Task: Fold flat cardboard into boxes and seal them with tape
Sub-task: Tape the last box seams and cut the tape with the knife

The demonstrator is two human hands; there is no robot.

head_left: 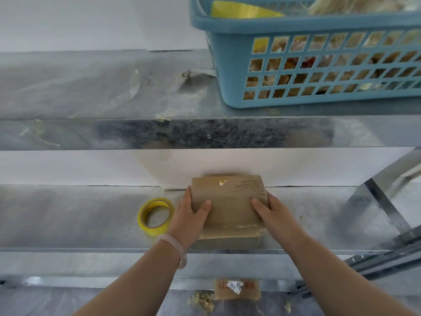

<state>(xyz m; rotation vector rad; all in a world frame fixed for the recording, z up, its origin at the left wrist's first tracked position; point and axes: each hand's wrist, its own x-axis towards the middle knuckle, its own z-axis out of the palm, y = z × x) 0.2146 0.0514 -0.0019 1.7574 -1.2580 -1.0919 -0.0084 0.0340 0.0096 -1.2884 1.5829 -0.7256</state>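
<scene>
A small brown cardboard box [230, 204] stands on a metal shelf [79, 215], close to the white back wall, with glossy tape across its top and front. My left hand [193, 210] grips its left side, thumb on top. My right hand [270, 213] grips its right side, thumb also on top. A yellow roll of tape [156, 216] lies flat on the shelf just left of my left hand, not touched. A pale bracelet sits on my left wrist.
A blue plastic basket [319, 65] holding a yellow roll and pale stuffing stands on the upper shelf at the right. Below the shelf's front edge lies another brown box [237, 289] with a white label. Metal braces run at the right.
</scene>
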